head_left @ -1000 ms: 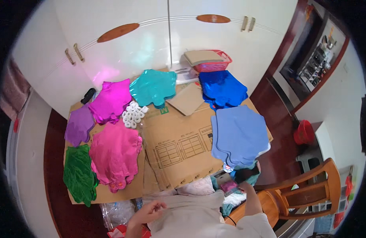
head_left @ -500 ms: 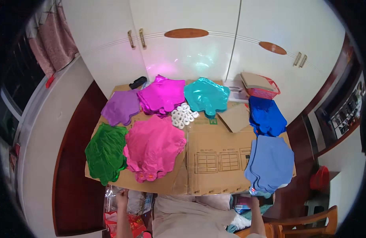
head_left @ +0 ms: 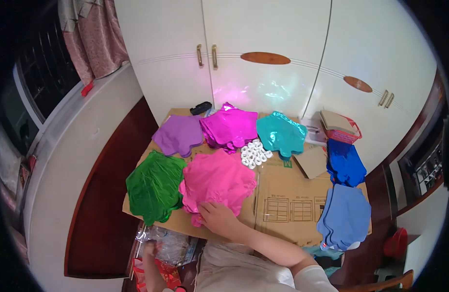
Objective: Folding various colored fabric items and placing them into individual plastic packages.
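Note:
A stack of flat pink foil pieces [head_left: 219, 177], shaped like uninflated star balloons, lies at the front left of a cardboard-covered table [head_left: 292, 228]. Across its near edge rests my right hand [head_left: 218, 220], fingers stretched out to the left over the foil. My left hand [head_left: 149, 248] hangs below the table's front edge, beside clear plastic bags [head_left: 173, 246]; its fingers are too blurred to read. Left of the pink stack is a green foil stack [head_left: 156, 187]. White rings [head_left: 256, 154] are heaped just behind the pink one.
Purple [head_left: 179, 135], magenta [head_left: 230, 126] and teal [head_left: 281, 134] stacks line the back. Dark blue [head_left: 346, 163] and light blue [head_left: 347, 216] stacks lie right, near a cardboard piece [head_left: 312, 160] and a red basket [head_left: 343, 134]. A white wardrobe [head_left: 263, 29] stands behind; a red bag [head_left: 156, 275] is below.
My right hand has come up from below the table's right front edge onto the pink stack. My left hand stays low by the plastic bags. The view has shifted left.

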### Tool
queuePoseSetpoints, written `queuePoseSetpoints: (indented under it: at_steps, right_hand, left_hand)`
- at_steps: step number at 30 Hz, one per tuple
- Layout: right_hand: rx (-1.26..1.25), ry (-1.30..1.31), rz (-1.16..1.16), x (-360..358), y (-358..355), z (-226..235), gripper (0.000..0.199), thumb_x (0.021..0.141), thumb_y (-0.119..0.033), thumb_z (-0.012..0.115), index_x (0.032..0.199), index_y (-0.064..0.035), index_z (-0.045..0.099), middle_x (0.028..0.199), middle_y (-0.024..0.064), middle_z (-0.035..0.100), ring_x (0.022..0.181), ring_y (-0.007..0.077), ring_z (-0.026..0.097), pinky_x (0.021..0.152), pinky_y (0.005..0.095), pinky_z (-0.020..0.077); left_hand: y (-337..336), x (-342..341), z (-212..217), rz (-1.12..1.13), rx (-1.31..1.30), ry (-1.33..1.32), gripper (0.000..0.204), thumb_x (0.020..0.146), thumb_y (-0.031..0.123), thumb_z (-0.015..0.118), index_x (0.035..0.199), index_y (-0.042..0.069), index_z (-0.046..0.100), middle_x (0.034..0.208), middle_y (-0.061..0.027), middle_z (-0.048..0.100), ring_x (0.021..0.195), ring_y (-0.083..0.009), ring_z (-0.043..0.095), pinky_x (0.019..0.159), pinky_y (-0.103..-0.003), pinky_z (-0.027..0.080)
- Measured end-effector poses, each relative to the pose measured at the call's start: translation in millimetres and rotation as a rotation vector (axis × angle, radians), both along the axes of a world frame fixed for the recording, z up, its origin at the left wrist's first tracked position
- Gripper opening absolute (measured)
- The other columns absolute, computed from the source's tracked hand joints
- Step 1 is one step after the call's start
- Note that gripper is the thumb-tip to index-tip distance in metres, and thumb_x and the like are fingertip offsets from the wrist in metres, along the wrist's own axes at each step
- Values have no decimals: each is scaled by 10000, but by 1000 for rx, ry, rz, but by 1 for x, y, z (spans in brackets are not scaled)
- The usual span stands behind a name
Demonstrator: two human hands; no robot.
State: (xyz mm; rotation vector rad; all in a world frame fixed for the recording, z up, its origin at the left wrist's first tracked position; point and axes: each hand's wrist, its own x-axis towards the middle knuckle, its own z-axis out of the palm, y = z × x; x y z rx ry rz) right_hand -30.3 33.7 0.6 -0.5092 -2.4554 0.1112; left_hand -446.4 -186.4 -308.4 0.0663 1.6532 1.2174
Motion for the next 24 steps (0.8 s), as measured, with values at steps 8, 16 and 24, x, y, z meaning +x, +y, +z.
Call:
queuePoseSetpoints:
  at_steps: [8,16,24]
  right_hand:
    - [-65,-188,-142,-27,14,-29,198,746,-171,627,874,-22,599,816,91,602,798,248,588,700,364,495]
    - [-676,182,-153,-21,30,-16,190,771,-222,689,801,-36,668,738,123,645,703,240,625,611,337,475]
    - [-980,247,-142,-14,45,-10,237,763,-241,740,792,-18,667,620,43,613,565,108,553,540,285,435]
  left_hand:
    - [21,32,80,274,546,-286,390,870,145,528,1255,89,509,826,-46,632,544,-97,560,395,-255,436]
    - [35,36,204,685,626,543,63,864,201,574,887,145,594,679,58,520,537,-17,430,458,-162,318]
    - [113,179,318,-179,619,1090,101,822,61,623,917,28,614,858,-64,644,781,-169,616,631,-305,488]
